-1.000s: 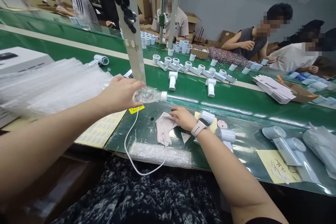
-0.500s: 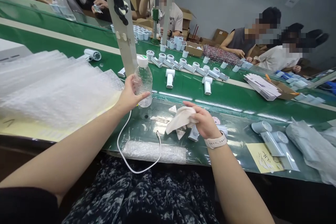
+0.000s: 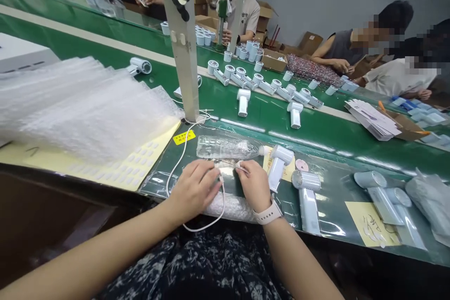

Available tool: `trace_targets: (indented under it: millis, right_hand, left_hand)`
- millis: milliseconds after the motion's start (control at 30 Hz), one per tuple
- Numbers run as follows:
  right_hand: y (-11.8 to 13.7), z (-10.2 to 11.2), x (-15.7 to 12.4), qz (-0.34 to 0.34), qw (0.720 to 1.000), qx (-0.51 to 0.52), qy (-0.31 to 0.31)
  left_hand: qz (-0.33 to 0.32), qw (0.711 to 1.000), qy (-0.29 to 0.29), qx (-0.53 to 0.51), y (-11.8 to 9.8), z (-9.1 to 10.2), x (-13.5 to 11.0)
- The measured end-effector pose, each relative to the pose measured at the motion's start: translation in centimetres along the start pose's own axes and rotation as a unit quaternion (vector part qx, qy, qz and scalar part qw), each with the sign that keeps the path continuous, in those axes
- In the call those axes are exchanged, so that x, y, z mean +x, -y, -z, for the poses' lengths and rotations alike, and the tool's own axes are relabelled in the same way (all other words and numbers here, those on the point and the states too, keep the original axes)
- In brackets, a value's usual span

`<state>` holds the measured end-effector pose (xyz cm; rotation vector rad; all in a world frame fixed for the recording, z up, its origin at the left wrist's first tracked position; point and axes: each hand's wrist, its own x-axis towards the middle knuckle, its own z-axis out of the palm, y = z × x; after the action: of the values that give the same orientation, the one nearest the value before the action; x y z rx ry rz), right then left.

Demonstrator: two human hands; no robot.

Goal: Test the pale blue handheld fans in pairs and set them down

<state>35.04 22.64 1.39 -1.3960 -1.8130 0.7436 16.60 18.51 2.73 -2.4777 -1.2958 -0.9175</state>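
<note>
My left hand (image 3: 195, 190) is closed low over the bench, fingers curled down. My right hand (image 3: 253, 185) is closed opposite it, a small whitish edge showing at its fingertips. Between the two lies a thin white piece (image 3: 226, 167), mostly covered by the fingers, its kind unclear. Just beyond them a clear plastic bottle (image 3: 228, 148) rests on its side, cap to the right. A white cable (image 3: 173, 168) loops past my left hand. One handheld fan (image 3: 277, 168) lies beside my right hand, and another fan (image 3: 309, 206) is farther right. Below is a bubble-wrap pouch (image 3: 232, 205).
Bubble-wrap sheets (image 3: 80, 112) pile up at left beside a metal post (image 3: 183, 56). Fans and cups line the green conveyor (image 3: 214, 96). More fans (image 3: 379, 197) and a yellow note (image 3: 358, 220) lie at right. Several co-workers sit across the line.
The bottle, upright in my left hand before, now lies on the bench, released. Both hands have come together near the bench edge. The white cloth in my right hand no longer shows clearly.
</note>
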Motion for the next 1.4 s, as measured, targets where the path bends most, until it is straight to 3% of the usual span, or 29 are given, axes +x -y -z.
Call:
trace_targets:
  millis: [100, 200, 367, 600, 1400]
  right_hand:
    - [-0.6, -0.4, -0.1, 0.032, 0.999, -0.031, 0.016]
    - [-0.9, -0.2, -0.7, 0.063, 0.997, -0.040, 0.021]
    - [-0.8, -0.1, -1.3, 0.143, 0.987, -0.031, 0.060]
    - [-0.9, -0.3, -1.0, 0.241, 0.960, -0.090, 0.114]
    - [-1.6, 0.0, -0.3, 0.313, 0.928, -0.170, 0.107]
  left_hand:
    - [-0.037, 0.994, 0.094, -0.048, 0.6, 0.5, 1.3]
    - [-0.060, 0.982, 0.169, -0.064, 0.3, 0.4, 0.4]
    - [-0.052, 0.986, 0.148, -0.055, -0.4, -0.3, -2.4]
    - [-0.034, 0.985, 0.157, -0.065, -0.5, 0.1, -2.4]
    - [-0.047, 0.983, 0.166, -0.060, -0.3, -0.1, -2.3]
